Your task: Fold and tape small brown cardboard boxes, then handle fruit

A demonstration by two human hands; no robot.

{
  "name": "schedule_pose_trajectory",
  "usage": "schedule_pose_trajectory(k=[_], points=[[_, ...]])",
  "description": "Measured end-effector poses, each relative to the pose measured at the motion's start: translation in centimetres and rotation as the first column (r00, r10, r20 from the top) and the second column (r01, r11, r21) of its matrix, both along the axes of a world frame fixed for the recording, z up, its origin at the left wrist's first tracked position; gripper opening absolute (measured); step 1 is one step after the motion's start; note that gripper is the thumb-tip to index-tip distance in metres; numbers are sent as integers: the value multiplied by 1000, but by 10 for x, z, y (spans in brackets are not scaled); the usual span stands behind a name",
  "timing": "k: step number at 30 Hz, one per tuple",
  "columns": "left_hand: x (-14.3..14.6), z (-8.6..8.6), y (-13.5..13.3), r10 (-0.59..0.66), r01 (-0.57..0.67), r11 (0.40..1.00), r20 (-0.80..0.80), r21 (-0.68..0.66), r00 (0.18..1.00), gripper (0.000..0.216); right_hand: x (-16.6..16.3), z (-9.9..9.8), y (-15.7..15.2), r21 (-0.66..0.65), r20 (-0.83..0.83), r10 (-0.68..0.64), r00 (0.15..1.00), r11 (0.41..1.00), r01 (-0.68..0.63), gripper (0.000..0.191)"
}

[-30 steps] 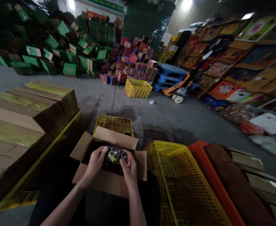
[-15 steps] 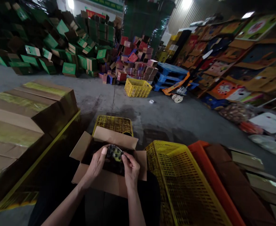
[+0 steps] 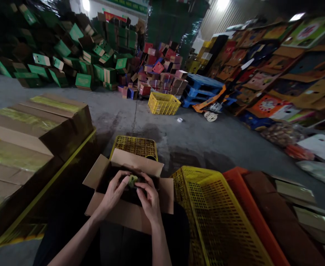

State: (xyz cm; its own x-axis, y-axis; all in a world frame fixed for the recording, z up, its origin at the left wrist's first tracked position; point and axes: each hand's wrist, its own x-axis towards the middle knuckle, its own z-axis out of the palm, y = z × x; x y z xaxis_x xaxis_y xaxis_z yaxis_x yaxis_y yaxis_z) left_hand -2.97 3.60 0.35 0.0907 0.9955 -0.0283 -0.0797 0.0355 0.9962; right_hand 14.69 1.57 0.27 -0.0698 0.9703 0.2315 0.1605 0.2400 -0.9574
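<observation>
An open cardboard box (image 3: 123, 212) rests on my lap, its flaps spread and its inside dark. Over its opening both hands close on a small dark packet with a yellow-green patch (image 3: 132, 180). My left hand (image 3: 114, 194) grips the packet's left side with curled fingers. My right hand (image 3: 148, 198) pinches its right side from above. The packet sits low at the box's mouth and my fingers hide most of it.
A yellow plastic crate (image 3: 217, 218) stands right of my lap, an orange crate (image 3: 251, 207) beside it. Another yellow crate (image 3: 136, 145) lies beyond the box. Taped brown cartons (image 3: 37, 125) stack at left. Green and red boxes pile along the far wall; a pallet jack (image 3: 210, 107) stands there.
The packet has come down from above the box into its mouth, and both hands have drawn closer together around it, covering more of it.
</observation>
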Motion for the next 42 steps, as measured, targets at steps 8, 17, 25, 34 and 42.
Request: schedule_pose_trajectory(k=[8, 17, 25, 34, 42], points=[[-7, -6, 1, -13, 20, 989, -51, 146, 999, 43, -2, -5, -1, -158, -204, -129, 971, 983, 97, 58], [-4, -6, 7, -90, 87, 990, 28, 112, 996, 67, -6, -8, 1, -114, -244, -142, 959, 987, 117, 53], [-8, -6, 11, -145, 145, 975, -12, 166, 989, 55, -5, -2, -3, -80, -261, -57, 964, 996, 37, 47], [-7, -9, 9, -119, 108, 985, 75, 138, 990, 74, -4, -11, 3, -31, 9, -102, 995, 994, 102, 37], [-4, -14, 9, 179, -206, 974, 230, 98, 957, 51, 8, -6, -4, 361, 429, -402, 809, 897, 255, 25]])
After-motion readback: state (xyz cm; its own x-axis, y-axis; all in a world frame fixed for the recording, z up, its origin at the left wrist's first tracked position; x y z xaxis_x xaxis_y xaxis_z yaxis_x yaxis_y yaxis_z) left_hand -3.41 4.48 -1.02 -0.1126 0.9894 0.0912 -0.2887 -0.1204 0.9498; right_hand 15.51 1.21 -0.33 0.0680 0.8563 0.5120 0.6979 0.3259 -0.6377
